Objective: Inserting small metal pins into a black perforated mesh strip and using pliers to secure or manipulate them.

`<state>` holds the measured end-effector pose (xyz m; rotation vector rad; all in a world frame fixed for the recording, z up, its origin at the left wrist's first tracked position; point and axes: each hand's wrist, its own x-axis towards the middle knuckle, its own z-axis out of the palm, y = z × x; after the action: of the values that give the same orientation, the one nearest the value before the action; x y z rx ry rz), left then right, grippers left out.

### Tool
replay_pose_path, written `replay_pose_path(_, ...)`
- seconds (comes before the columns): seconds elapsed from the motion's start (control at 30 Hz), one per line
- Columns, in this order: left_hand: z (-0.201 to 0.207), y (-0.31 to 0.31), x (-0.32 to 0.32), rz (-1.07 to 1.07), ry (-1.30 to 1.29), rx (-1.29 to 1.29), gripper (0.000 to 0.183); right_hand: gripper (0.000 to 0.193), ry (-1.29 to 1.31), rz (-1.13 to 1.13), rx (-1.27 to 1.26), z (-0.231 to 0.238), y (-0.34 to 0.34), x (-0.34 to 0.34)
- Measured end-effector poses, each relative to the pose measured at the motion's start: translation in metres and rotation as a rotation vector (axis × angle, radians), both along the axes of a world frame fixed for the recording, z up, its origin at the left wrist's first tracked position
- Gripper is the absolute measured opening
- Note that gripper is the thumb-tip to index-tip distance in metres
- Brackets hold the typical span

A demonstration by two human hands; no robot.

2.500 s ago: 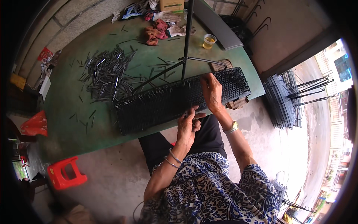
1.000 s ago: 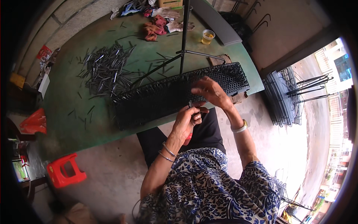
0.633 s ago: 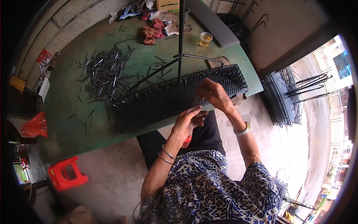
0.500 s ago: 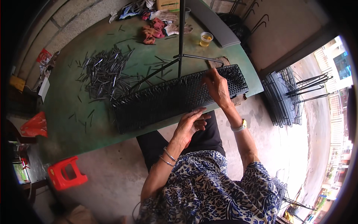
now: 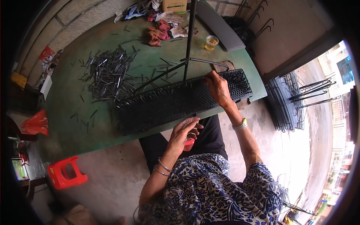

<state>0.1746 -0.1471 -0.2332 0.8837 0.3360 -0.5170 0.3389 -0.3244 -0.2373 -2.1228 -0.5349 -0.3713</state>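
A long black tray with a honeycomb of small holes [image 5: 161, 107] lies slantwise along the near edge of the green table. Thin black sticks stand in many of its holes, densest toward the left and far side. Over its right part, my right hand [image 5: 219, 89] is lowered with fingertips pinched at the holes; whatever is between them is hidden. My left hand [image 5: 182, 135] hovers palm inward just off the table's near edge, above my lap. Its fingers are curled, and a dark tip shows by them. A heap of loose black sticks [image 5: 110, 73] lies beyond the tray's left end.
A black metal stand [image 5: 189, 41] rises behind the tray, its legs spread on the green table [image 5: 67, 127]. Farther back are a cup of yellow liquid [image 5: 211, 42], gloves [image 5: 159, 33] and a carton [image 5: 174, 5]. Wire racks [image 5: 287, 103] stand right; a red stool [image 5: 67, 172] sits left.
My left hand has drawn slightly down and left, away from the tray edge. My right hand stays over the tray's right part. The whole view has shifted a little.
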Motion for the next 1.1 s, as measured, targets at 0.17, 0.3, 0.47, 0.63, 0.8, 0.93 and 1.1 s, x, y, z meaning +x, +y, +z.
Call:
replay_pose_path(0.17, 0.004, 0.019, -0.01, 0.051, -0.099, 0.119, 0.025, 0.01, -0.089, 0.103, -0.154, -0.001, -0.009, 0.002)
replay_pose_path(0.3, 0.009, 0.042, -0.017, 0.122, -0.14, 0.165, 0.026, 0.013, -0.145, 0.043, -0.172, 0.002, -0.008, -0.007)
replay_pose_path(0.47, 0.007, 0.066, -0.016, 0.189, -0.143, 0.219, 0.026, 0.015, -0.138, 0.111, -0.245, 0.005, -0.014, -0.006)
replay_pose_path(0.63, 0.014, 0.084, -0.01, 0.241, -0.195, 0.264, 0.025, 0.018, -0.179, -0.07, -0.308, -0.005, -0.012, -0.003)
replay_pose_path(0.8, 0.033, 0.117, -0.008, 0.386, -0.296, 0.377, 0.025, 0.028, -0.242, -0.181, -0.393, -0.008, -0.002, -0.014)
replay_pose_path(0.93, 0.024, 0.173, 0.005, 0.474, -0.441, 0.647, 0.029, 0.025, -0.017, -0.174, -0.191, 0.002, 0.004, -0.043)
replay_pose_path(1.1, -0.011, 0.284, 0.032, 0.31, -0.632, 1.611, 0.059, 0.015, 0.111, -0.044, -0.05, 0.003, 0.031, -0.08)
